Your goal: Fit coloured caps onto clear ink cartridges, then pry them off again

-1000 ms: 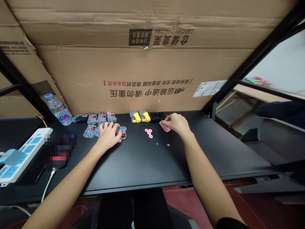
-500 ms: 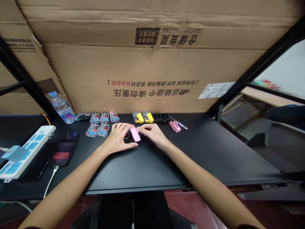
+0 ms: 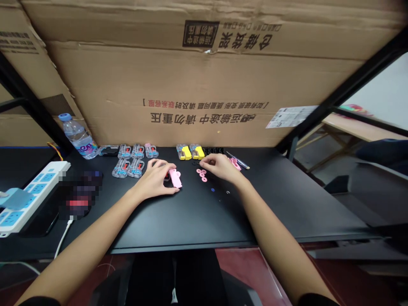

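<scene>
My left hand (image 3: 157,179) is closed around a pink plastic casing (image 3: 175,178), held between thumb and fingers, with a clear and red part partly hidden beside it. My right hand (image 3: 219,167) is pinched above the black table, its fingertips at some small black pieces (image 3: 194,163); whether anything is between them I cannot make out. Just below those fingertips lie several small pink discs (image 3: 204,179). Closer to me are a blue disc (image 3: 213,190) and a tiny pale ring-like piece (image 3: 228,192). Behind my right hand another pink plastic part (image 3: 236,164) is partly covered.
Several clear toy-like units with red parts (image 3: 121,168) line the back left. Two yellow-and-clear units (image 3: 184,152), black parts (image 3: 214,150) and a pen-like tool (image 3: 239,160) lie along the cardboard (image 3: 204,85). A bottle (image 3: 79,140), power strip (image 3: 32,195) and phone (image 3: 84,193) are left.
My right hand has moved away from the pink casing, right and slightly back. Pink discs and small loose pieces now show on the table. My left hand still holds the casing, slightly turned.
</scene>
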A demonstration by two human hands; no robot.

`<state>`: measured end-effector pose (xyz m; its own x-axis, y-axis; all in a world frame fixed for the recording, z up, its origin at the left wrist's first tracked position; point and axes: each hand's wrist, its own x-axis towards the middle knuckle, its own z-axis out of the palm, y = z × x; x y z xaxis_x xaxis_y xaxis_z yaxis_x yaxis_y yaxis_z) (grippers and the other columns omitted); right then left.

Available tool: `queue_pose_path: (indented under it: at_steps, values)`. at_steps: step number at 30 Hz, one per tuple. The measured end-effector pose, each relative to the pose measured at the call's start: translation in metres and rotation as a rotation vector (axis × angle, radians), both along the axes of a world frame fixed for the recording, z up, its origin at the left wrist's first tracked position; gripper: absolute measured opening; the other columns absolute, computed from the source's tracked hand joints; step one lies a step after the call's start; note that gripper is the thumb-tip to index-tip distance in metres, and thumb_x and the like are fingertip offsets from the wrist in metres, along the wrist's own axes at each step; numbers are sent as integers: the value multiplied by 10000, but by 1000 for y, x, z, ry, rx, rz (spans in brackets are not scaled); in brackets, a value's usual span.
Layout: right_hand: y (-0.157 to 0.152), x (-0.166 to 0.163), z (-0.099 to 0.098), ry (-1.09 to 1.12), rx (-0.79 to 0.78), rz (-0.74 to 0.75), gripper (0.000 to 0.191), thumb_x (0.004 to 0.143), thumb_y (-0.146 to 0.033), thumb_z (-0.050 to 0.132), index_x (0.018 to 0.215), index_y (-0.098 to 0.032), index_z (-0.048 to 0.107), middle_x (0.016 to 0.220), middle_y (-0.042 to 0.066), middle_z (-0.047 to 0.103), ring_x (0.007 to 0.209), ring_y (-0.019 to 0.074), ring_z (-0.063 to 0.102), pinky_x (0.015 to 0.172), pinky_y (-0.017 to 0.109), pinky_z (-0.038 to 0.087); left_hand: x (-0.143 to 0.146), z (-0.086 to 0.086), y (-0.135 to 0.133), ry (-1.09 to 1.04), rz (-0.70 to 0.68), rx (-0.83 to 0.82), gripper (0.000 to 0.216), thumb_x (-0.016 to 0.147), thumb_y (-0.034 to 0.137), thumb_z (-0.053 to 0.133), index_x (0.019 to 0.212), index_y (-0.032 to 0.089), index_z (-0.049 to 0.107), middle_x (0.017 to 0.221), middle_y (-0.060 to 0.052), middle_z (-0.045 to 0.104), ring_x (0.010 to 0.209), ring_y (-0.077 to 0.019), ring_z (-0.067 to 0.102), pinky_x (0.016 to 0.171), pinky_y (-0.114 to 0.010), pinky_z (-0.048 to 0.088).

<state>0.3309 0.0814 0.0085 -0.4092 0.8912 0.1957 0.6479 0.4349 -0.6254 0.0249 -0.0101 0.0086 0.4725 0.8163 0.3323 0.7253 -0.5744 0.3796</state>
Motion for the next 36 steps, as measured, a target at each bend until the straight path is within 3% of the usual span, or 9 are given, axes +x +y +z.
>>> queue_pose_path:
  at_steps: [6,11,18,20,25,28,36]
  values:
    - [-7,-7,0,-77,-37,92,181,869,-324,741,754,-227,842,785,55,804,708,227,724,693,334,534,-1,-3,1,-2,-25,-24,596,794,539,881,1284,269,679,1297,-95,739,1307,-352,594,1224,-567,293]
    - [-16,-21,1,-74,-11,165,224,926,-385,733,851,-231,878,769,60,772,632,213,684,670,349,531,-2,-6,0,-23,-16,-38,620,786,538,886,1319,299,679,1311,-84,732,1316,-355,585,1223,-572,302]
    - [-31,-44,-1,-94,164,189,171,947,-297,705,912,-228,857,912,98,782,885,269,703,808,392,540,-1,-6,1,-38,-18,-67,611,769,544,898,1251,271,640,1250,-73,740,1248,-336,617,1207,-554,306]
    - [-35,-50,0,34,103,178,206,971,-322,675,915,-221,845,907,92,795,864,257,711,818,392,555,-1,-4,1,-40,-24,-72,587,777,538,887,1237,268,642,1210,-59,744,1221,-323,622,1198,-545,313]
    - [-43,-63,1,393,-222,189,262,921,-469,746,912,-223,835,942,57,835,891,243,754,871,387,589,0,-1,-1,-45,-29,-62,563,794,492,865,1259,271,637,1231,-55,741,1202,-318,619,1192,-536,312]
    - [-45,-68,-3,444,-325,205,285,855,-495,814,877,-211,821,922,52,832,884,237,752,875,390,588,0,-1,-1,-51,-33,-67,553,796,489,863,1251,274,635,1243,-49,740,1205,-318,617,1188,-535,314]
    - [-46,-75,-12,572,-448,150,371,762,-485,914,815,-186,700,741,29,756,672,164,687,705,327,581,1,-1,-1,-54,-56,-60,555,797,477,868,1248,269,620,1274,-52,739,1226,-322,611,1193,-535,293]
